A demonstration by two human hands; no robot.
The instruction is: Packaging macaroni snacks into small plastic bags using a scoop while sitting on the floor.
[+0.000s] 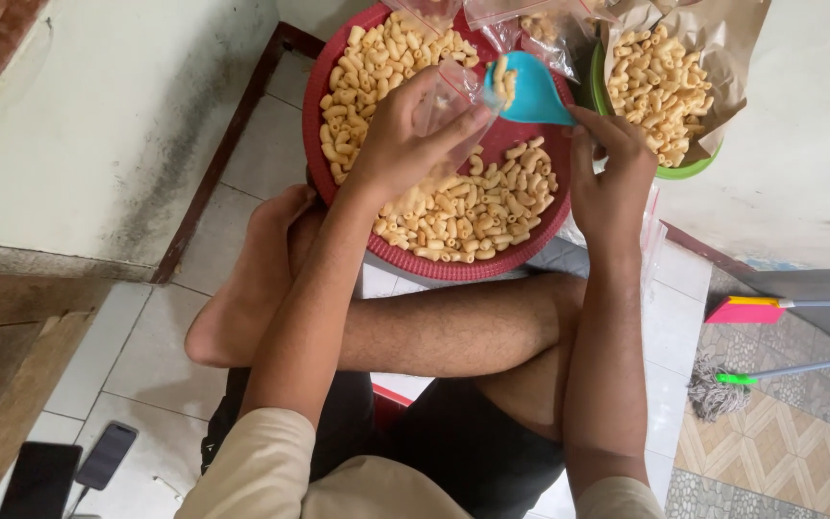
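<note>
Left hand [398,139]: fingers curled around a small clear plastic bag [449,96], holding it upright with its mouth turned toward the right; a few macaroni pieces show at its opening. Right hand [612,173]: fingertips pinched closed on the handle end of a blue plastic scoop [535,91], the bowl tilted toward the bag and touching or just beside its mouth; whether the rim is inside the mouth cannot be told. The scoop's long axis runs from the right hand, up and leftward, to the bag, so the bag lies left of the scoop, with the left hand the nearer. Beneath both hands: a round red woven tray [453,267] resting on the floor against the person's crossed bare legs, holding loose pale-orange macaroni snacks [463,207]. Beyond the tray: further clear bags [540,29], partly filled. To the right of the tray: a green bowl [689,168] lined with brown paper [722,43] and heaped with the same snacks. Far right on patterned flooring: a pink-headed broom [751,309] and a mop [722,389]. Lower left on white tile: two dark phones [106,454].
</note>
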